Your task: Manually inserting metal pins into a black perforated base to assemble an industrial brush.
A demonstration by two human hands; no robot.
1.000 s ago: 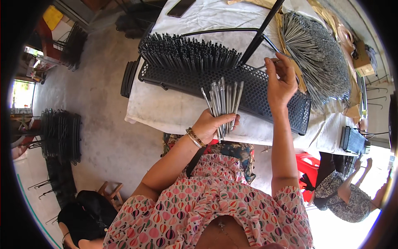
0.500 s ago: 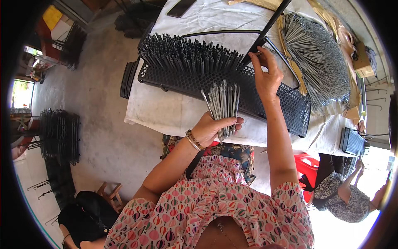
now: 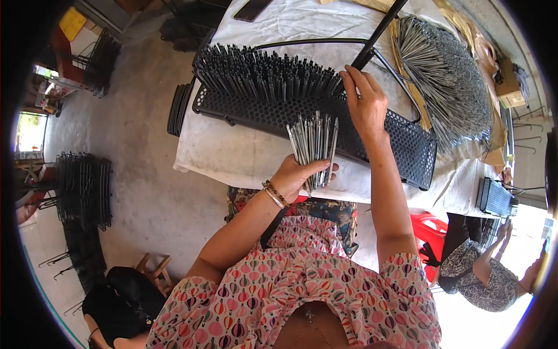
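Observation:
My left hand (image 3: 296, 174) is closed round a bundle of thin grey metal rods (image 3: 314, 142), which fan out upward above the thumb. In front of it lies a long black perforated metal tray (image 3: 401, 145) with round holes. Many dark rods (image 3: 261, 75) stand upright, packed close together, over its left and middle part. At the right end of these rods is my right hand (image 3: 369, 107), its thumb and fingertips drawn together in a pinch. Whatever lies between those fingertips is too small to make out.
A large heap of loose grey rods (image 3: 444, 87) lies on brown paper at the right. A black metal bar (image 3: 381, 35) slants up beyond the tray. A phone (image 3: 253, 9) rests on the white tablecloth (image 3: 232, 151). Another person (image 3: 485, 273) works at the far right, near a red chair (image 3: 427, 235).
My right hand has moved slightly left and down, and its raised fingers have closed together beside the upright rods. My left hand still holds its bundle, tilted a little differently.

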